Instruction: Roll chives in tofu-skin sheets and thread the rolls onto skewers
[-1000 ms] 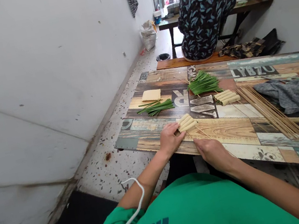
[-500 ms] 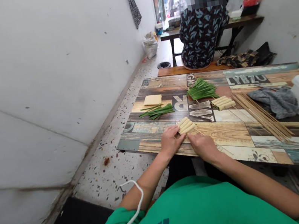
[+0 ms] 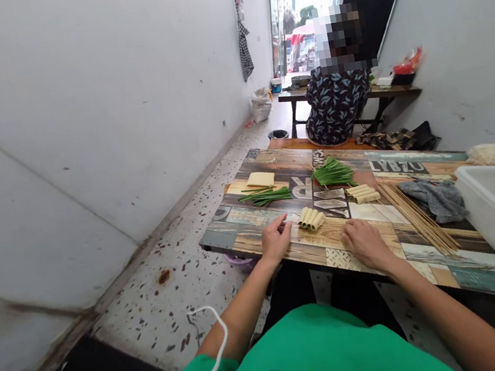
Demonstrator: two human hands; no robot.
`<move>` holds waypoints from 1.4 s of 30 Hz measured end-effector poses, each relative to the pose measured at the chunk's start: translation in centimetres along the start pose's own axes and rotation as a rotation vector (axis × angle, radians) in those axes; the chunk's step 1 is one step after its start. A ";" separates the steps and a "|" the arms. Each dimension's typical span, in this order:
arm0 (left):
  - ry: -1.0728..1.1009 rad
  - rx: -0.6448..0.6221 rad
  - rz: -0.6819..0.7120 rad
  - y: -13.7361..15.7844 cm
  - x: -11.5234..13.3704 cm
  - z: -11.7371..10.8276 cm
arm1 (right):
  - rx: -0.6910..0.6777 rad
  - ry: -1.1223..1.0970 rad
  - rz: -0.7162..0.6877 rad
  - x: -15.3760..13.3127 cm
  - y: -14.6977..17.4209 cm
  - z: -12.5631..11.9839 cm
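Observation:
A row of pale yellow tofu-skin rolls point(image 3: 311, 219), with green filling showing at their ends, lies on the table between my hands. My left hand point(image 3: 278, 240) rests just left of it, thumb and fingers apart, holding nothing. To the right of the rolls is my right hand point(image 3: 367, 242), apart from them, its fingers curled down at the tabletop; whether anything is in them is hidden. Beyond my left hand lie loose green chives point(image 3: 268, 196) and a stack of tofu-skin sheets point(image 3: 260, 179). Farther off are a larger chive bunch point(image 3: 333, 172) and more skewered rolls point(image 3: 363, 194).
Long bamboo skewers point(image 3: 417, 217) lie on the patterned table point(image 3: 246, 236), beside a grey cloth point(image 3: 437, 198). At the right stands a white plastic tub point(image 3: 479, 210). A person point(image 3: 338, 100) sits facing away at another table. The left wall point(image 3: 74, 113) runs alongside.
Both hands have let go of the rolls, which now lie on the table. My right hand has moved right, and my left fingers have spread. The view has tilted up.

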State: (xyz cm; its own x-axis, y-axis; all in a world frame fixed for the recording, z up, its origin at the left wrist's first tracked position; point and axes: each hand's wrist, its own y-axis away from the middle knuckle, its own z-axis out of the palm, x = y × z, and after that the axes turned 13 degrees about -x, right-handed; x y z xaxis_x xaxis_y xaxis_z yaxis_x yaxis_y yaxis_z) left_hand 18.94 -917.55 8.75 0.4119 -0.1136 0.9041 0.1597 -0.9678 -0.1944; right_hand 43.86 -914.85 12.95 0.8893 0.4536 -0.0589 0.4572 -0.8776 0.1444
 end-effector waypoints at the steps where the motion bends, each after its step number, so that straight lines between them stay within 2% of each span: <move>1: 0.031 0.004 -0.006 0.0 0.0 -0.1 | -0.020 -0.105 -0.015 0.9 -0.5 -0.3; 3: 0.087 0.008 -0.011 -0.1 -0.2 0.0 | -0.090 -0.407 -0.038 2.6 -1.4 -1.0; 7: 0.207 -0.011 -0.019 -0.3 -0.3 0.6 | -0.211 -1.153 -0.114 4.7 -1.6 -2.2; 10: 0.370 -0.072 -0.069 -0.5 0.3 1.3 | -0.233 -1.469 -0.168 4.6 -0.6 -2.6; 14: 0.738 -0.195 -0.191 -1.2 2.5 2.3 | -0.285 -1.590 -0.187 3.2 1.0 -2.4; 18: 1.060 -0.225 -0.265 -2.5 5.0 3.0 | -0.346 -1.567 -0.207 2.1 2.0 -1.5; 21: 1.118 -0.286 -0.338 -3.3 6.1 3.3 | -0.387 -1.611 -0.180 1.8 2.2 -0.6; 24: 1.072 -0.315 -0.385 -3.7 6.4 3.6 | -0.429 -1.693 -0.137 1.8 2.3 0.0; 26: 1.019 -0.286 -0.398 -3.9 6.4 3.8 | -0.431 -1.677 -0.119 1.8 2.5 0.2; 29: 0.930 -0.237 -0.414 -4.1 6.3 4.2 | -0.365 -1.472 -0.078 1.5 2.7 0.7; 33: 0.835 -0.222 -0.408 -4.0 6.6 4.9 | -0.109 -1.063 0.008 0.9 3.3 1.7; 35: 0.801 -0.272 -0.372 -3.7 6.7 5.2 | 0.020 -0.872 0.027 0.9 3.8 2.1; 38: 0.674 -0.367 -0.262 -3.0 6.0 4.8 | 0.099 -0.723 0.032 2.2 4.4 1.8; 42: 0.135 -0.163 0.005 -2.5 3.2 2.5 | 0.121 -0.511 0.145 7.0 3.4 -0.8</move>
State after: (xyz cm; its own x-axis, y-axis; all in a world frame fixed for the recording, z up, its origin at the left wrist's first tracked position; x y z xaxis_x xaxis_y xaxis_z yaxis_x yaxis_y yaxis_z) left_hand 22.10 -914.94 11.20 0.2871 -0.1371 0.9480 0.0063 -0.9894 -0.1450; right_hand 51.62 -914.58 13.86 0.8230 0.2196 -0.5238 0.3008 -0.9508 0.0740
